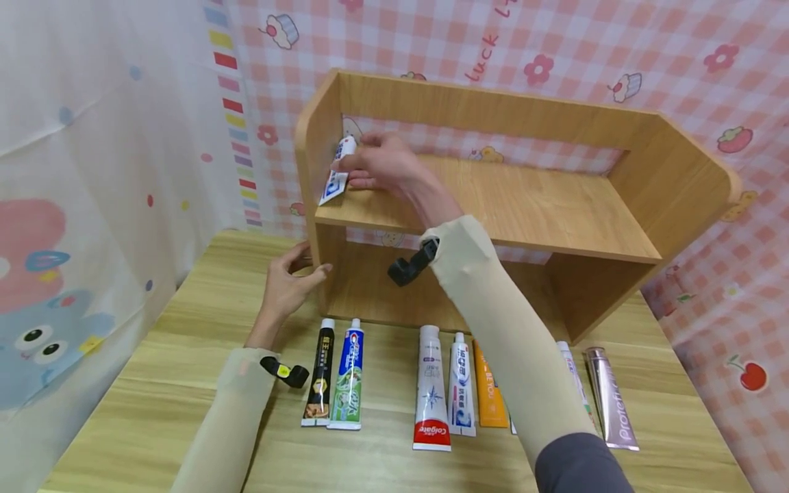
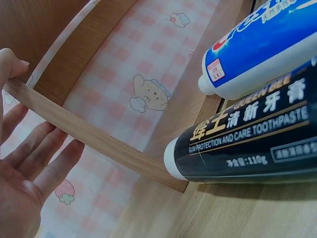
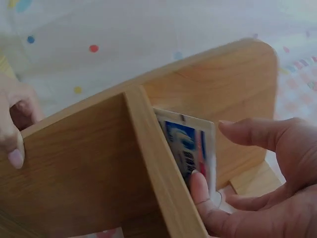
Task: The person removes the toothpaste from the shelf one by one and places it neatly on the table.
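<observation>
On the upper board of a small wooden shelf (image 1: 493,198), a white and blue toothpaste tube (image 1: 335,179) leans by the left side panel. My right hand (image 1: 388,164) is beside this tube, fingers spread and one digit lying over it. In the right wrist view a fingertip (image 3: 199,186) is at the tube's printed face, while another digit stays just off its edge. Lower down, my left hand (image 1: 286,281) grips the front edge of the left side panel (image 2: 99,139), thumb on one side and fingers on the other.
Below the shelf, a black toothpaste tube (image 1: 318,376) and a blue-green one (image 1: 348,376) lie on the wooden table (image 1: 154,383). Further right are a Colgate tube (image 1: 431,390), a white-blue tube (image 1: 461,387), an orange tube (image 1: 489,394) and a pinkish tube (image 1: 610,400). My right forearm hides part of this row.
</observation>
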Demonstrator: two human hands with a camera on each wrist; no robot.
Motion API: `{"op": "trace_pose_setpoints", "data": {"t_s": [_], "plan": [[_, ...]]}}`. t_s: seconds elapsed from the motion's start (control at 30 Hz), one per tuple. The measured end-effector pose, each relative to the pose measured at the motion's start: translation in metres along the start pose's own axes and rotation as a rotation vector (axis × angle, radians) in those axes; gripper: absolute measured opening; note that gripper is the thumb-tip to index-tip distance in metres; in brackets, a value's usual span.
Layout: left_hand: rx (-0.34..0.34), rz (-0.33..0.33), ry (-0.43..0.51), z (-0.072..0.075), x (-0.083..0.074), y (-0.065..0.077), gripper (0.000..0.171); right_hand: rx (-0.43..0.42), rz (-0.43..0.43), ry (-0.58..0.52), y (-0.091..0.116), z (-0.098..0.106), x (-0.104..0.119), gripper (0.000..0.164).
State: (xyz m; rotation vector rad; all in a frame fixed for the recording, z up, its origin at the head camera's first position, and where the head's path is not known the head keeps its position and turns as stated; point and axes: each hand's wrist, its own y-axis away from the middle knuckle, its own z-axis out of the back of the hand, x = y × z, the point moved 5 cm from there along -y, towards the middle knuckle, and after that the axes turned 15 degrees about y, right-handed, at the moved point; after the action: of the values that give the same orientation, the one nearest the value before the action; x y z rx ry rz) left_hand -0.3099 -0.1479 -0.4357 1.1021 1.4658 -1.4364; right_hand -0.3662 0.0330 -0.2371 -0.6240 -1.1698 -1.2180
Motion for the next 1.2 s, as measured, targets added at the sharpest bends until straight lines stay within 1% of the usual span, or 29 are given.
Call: {"op": "trace_pose_setpoints", "data": {"t_s": [0.07,0.1,0.2,0.3,0.37,0.47,0.53,0.6,0.63,0.7,0.77,0.83,0.93,1.0,1.1,1.2], "plan": [[0.000,0.003,0.006,0.001,0.004,0.000,0.054,-0.025,-0.021,-0.010,-0.004,-0.003,0.001,0.088],[0.002,0.000,0.009,0.001,0.005,0.000,0.054,-0.035,-0.032,0.003,-0.005,-0.004,0.001,0.086],[0.000,-0.002,0.015,0.002,0.006,0.001,0.054,-0.049,-0.055,0.022,-0.008,-0.006,0.000,0.074],[-0.003,0.003,0.006,0.003,0.006,0.002,0.054,-0.049,-0.046,0.045,-0.009,-0.008,-0.001,0.060],[-0.004,0.010,-0.002,0.004,0.007,0.002,0.055,-0.049,-0.040,0.055,-0.009,-0.009,-0.003,0.056],[-0.005,0.023,-0.004,0.005,0.009,0.002,0.055,-0.052,-0.031,0.077,-0.009,-0.009,-0.005,0.061],[-0.006,0.028,-0.007,0.005,0.010,0.002,0.055,-0.051,-0.038,0.066,-0.010,-0.008,-0.007,0.071],[-0.003,0.032,-0.010,0.002,0.002,0.004,0.055,-0.049,-0.042,0.051,-0.010,-0.007,-0.008,0.080],[-0.003,0.033,-0.009,0.003,0.002,0.004,0.055,-0.047,-0.045,0.034,-0.011,-0.007,-0.008,0.082],[-0.002,0.027,-0.013,0.002,0.001,0.004,0.054,-0.043,-0.045,0.002,-0.011,-0.007,-0.009,0.084],[0.001,0.024,-0.009,0.000,-0.005,0.005,0.054,-0.045,-0.039,-0.025,-0.011,-0.006,-0.010,0.084],[0.002,0.018,-0.006,0.000,-0.005,0.005,0.055,-0.047,-0.027,-0.060,-0.012,-0.006,-0.011,0.085],[0.011,0.018,-0.004,-0.004,-0.020,0.009,0.055,-0.048,-0.005,-0.095,-0.013,-0.005,-0.013,0.087],[0.014,0.021,-0.005,-0.005,-0.025,0.010,0.055,-0.042,0.014,-0.111,-0.012,-0.004,-0.014,0.087],[0.016,0.026,-0.009,-0.005,-0.028,0.010,0.055,-0.039,0.028,-0.127,-0.010,-0.003,-0.013,0.088],[0.020,0.023,-0.011,-0.005,-0.028,0.009,0.054,-0.042,0.039,-0.135,-0.007,-0.003,-0.013,0.087]]}}
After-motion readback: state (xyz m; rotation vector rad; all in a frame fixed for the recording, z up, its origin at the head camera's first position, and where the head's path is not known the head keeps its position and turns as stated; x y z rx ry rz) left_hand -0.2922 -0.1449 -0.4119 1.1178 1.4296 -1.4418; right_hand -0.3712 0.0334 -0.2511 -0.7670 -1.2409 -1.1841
